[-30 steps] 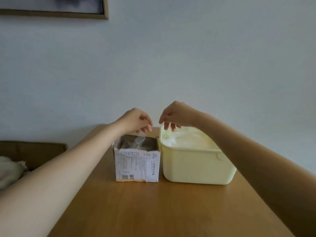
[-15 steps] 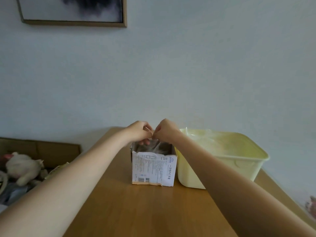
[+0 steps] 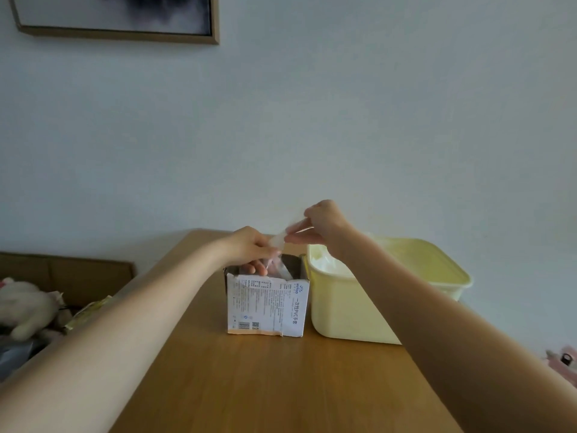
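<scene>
Head view: since half a second ago the right hand (image 3: pixel 324 223) has risen toward 1 o'clock, away from the left hand (image 3: pixel 249 245). Both pinch a clear glove (image 3: pixel 278 240) stretched above the open glove box (image 3: pixel 268 303). The box stands on a wooden table (image 3: pixel 281 385) by a pale wall, with a yellow tub (image 3: pixel 343 307) just beside it at 3 o'clock, a plush toy (image 3: pixel 25 304) at 9 and a framed picture (image 3: pixel 118 17) at 11.

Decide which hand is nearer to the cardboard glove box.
Left. The left hand is at the cardboard glove box's open top; the right hand is higher, above the yellow tub's rim.
</scene>
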The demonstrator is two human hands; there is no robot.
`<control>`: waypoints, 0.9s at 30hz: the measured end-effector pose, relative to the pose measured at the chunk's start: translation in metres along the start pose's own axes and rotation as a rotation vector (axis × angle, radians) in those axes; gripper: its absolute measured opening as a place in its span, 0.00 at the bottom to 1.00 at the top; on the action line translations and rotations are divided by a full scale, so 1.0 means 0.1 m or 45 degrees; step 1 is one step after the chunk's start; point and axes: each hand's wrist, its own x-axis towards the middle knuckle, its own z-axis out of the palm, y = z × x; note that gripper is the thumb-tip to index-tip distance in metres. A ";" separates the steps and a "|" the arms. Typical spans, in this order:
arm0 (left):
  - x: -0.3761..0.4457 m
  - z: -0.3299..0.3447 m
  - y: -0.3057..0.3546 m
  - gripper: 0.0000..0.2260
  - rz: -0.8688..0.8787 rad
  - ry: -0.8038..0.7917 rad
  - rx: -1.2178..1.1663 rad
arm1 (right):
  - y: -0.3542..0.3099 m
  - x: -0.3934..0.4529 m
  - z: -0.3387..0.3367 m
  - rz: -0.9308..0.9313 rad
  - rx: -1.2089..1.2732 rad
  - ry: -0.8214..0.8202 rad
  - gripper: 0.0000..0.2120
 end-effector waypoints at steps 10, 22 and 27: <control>0.04 -0.07 0.07 0.11 0.179 0.264 -0.495 | 0.01 0.07 -0.26 -0.137 -0.274 0.002 0.19; -0.05 -0.25 0.19 0.08 0.136 0.594 -0.628 | 0.07 0.11 -0.17 -0.102 0.413 -0.050 0.04; -0.02 -0.15 0.18 0.07 0.083 0.585 -0.672 | 0.04 0.13 -0.29 -0.303 0.192 0.456 0.08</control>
